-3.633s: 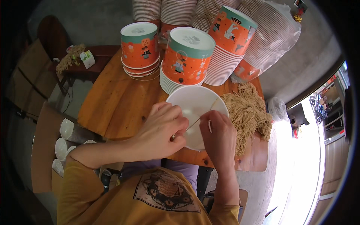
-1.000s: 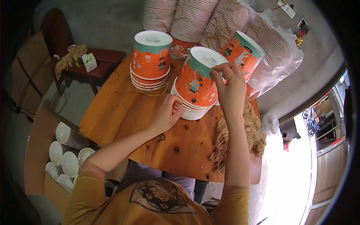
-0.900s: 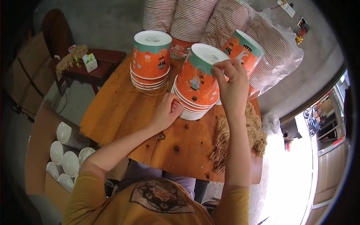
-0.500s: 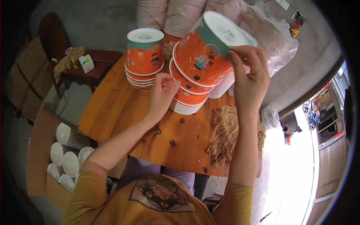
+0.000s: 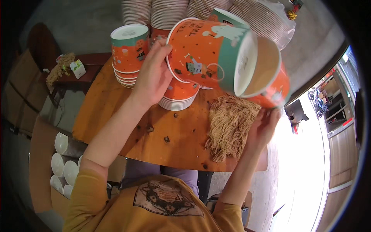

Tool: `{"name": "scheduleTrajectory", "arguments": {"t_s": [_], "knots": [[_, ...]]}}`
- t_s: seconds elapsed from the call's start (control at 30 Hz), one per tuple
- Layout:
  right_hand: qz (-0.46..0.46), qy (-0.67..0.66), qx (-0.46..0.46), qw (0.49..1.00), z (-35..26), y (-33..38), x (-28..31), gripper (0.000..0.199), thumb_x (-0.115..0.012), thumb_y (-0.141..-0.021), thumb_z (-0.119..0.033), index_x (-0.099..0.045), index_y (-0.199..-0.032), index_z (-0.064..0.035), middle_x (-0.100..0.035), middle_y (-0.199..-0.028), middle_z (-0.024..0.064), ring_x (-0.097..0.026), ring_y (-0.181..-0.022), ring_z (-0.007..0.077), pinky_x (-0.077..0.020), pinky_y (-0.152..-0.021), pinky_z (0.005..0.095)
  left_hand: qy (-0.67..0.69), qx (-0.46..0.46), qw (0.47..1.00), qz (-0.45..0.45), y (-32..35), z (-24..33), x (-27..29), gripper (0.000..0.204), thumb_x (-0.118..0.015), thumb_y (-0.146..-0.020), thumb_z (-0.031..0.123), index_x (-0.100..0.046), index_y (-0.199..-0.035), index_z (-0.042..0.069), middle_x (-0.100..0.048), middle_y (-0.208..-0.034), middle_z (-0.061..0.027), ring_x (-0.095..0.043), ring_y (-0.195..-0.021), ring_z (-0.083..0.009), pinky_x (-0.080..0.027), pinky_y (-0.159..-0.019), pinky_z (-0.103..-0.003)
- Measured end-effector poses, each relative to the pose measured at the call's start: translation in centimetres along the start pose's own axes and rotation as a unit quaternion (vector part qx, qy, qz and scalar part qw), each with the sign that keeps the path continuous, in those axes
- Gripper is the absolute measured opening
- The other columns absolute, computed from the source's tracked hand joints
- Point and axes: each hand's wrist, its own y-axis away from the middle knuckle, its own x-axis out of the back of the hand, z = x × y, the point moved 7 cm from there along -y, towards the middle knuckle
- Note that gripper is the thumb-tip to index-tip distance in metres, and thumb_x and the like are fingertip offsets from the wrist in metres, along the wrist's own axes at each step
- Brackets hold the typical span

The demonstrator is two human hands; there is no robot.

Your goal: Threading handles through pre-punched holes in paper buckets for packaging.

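My left hand (image 5: 153, 77) grips an orange paper bucket (image 5: 201, 50) by its rim. This bucket lies tipped on its side in the air, its teal band and white base to the right and a loop handle on its wall. My right hand (image 5: 265, 124) is closed at the lower end of a second orange paper bucket (image 5: 279, 87). That one's open mouth faces the first bucket's base, showing a tan inside. Below my left hand a nested stack of orange buckets (image 5: 179, 94) stands upside down on the wooden table (image 5: 154, 149).
Another upside-down bucket stack (image 5: 129, 56) stands at the left. Tan cord (image 5: 232, 129) lies by the table's right front edge. Plastic-wrapped bucket stacks (image 5: 168, 13) line the back. A carton (image 5: 40, 170) holding several white-lined buckets is at lower left, below a dark red bench (image 5: 94, 60).
My left hand has moved from beside the stack to a bucket's rim and tipped it sideways. My right hand has come down and right, now with a second bucket.
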Motion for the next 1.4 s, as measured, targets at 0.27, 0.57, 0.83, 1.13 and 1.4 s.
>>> {"name": "scheduleTrajectory", "arguments": {"t_s": [0.27,0.57,0.83,1.13,1.4], "knots": [[-0.32,-0.334,-0.412,0.785,8.3,4.6,3.0,0.039,-0.044,-0.099,-0.031,-0.052,-0.128,-0.005,-0.063,-0.116,0.0134,-0.064,-0.102,0.029,-0.0537,-0.088,0.0476,-0.472,-0.178,0.822,-0.262,3.9,-0.6,-7.2,0.017,-0.058,-0.096,0.021,-0.057,-0.107,0.008,-0.055,-0.078,-0.0038,-0.053,-0.067,-0.0103,-0.046,-0.062,-0.028],[-0.071,0.35,-0.296,0.886,6.9,2.2,9.7,0.019,-0.053,-0.096,-0.012,-0.058,-0.106,0.0032,-0.066,-0.103,0.0135,-0.067,-0.087,0.0252,-0.0566,-0.075,0.0344,-0.712,-0.312,0.511,-0.366,12.6,-4.4,-8.0,0.018,-0.073,-0.077,0.017,-0.066,-0.091,0.009,-0.059,-0.072,0.002,-0.055,-0.057,-0.0133,-0.042,-0.053,-0.028],[-0.453,0.682,0.155,0.553,2.7,9.5,1.9,0.023,-0.059,-0.079,-0.005,-0.064,-0.1,-0.0136,-0.059,-0.101,0.0064,-0.059,-0.089,0.0276,-0.052,-0.07,0.037,-0.741,-0.162,0.541,-0.365,13.6,-6.6,-7.6,0.025,-0.066,-0.08,0.024,-0.06,-0.101,0.01,-0.056,-0.074,-0.0016,-0.061,-0.066,-0.0185,-0.048,-0.064,-0.033],[-0.463,0.628,0.186,0.597,1.1,12.2,0.3,0.024,-0.064,-0.068,-0.004,-0.061,-0.091,-0.0069,-0.056,-0.105,0.01,-0.055,-0.093,0.0313,-0.0486,-0.078,0.0415,-0.666,-0.214,0.643,-0.311,13.7,-1.4,-5.3,0.041,-0.075,-0.077,0.027,-0.057,-0.108,0.007,-0.056,-0.096,-0.0106,-0.059,-0.086,-0.0291,-0.048,-0.068,-0.037],[-0.513,0.496,0.161,0.682,-0.2,21.0,-4.7,0.02,-0.07,-0.069,-0.007,-0.054,-0.081,-0.006,-0.051,-0.074,0.0072,-0.053,-0.059,0.0239,-0.0442,-0.049,0.0336,-0.436,0.21,0.85,-0.21,20.5,-5.7,-1.2,0.046,-0.073,-0.085,0.02,-0.047,-0.117,0.001,-0.059,-0.101,-0.0103,-0.061,-0.09,-0.0209,-0.051,-0.076,-0.032]]}}
